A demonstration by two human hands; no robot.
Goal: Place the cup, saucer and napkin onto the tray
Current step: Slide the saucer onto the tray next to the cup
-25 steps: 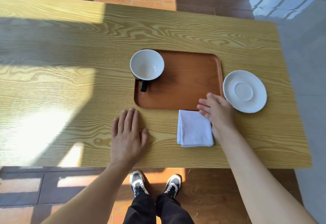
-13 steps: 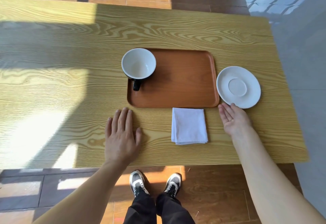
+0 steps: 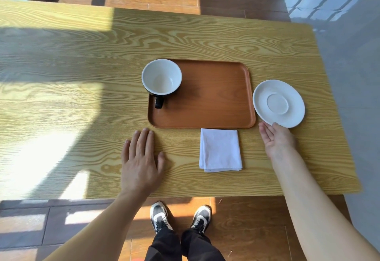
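A brown wooden tray (image 3: 216,96) lies on the table. A black cup with a white inside (image 3: 161,77) stands on the tray's far left corner, handle toward me. The white saucer (image 3: 278,103) sits on the table just right of the tray. A folded white napkin (image 3: 220,149) lies on the table in front of the tray. My right hand (image 3: 276,138) is palm up at the saucer's near rim, thumb touching the edge; whether it grips is unclear. My left hand (image 3: 141,157) rests flat on the table, left of the napkin.
The yellow wood-grain table (image 3: 82,75) has its near edge just above my shoes (image 3: 181,217). Its right edge lies close beyond the saucer. Wooden and grey tiled floor surrounds the table.
My right hand has moved from the napkin's right edge across to the saucer's near rim and turned palm up. The left hand stays flat.
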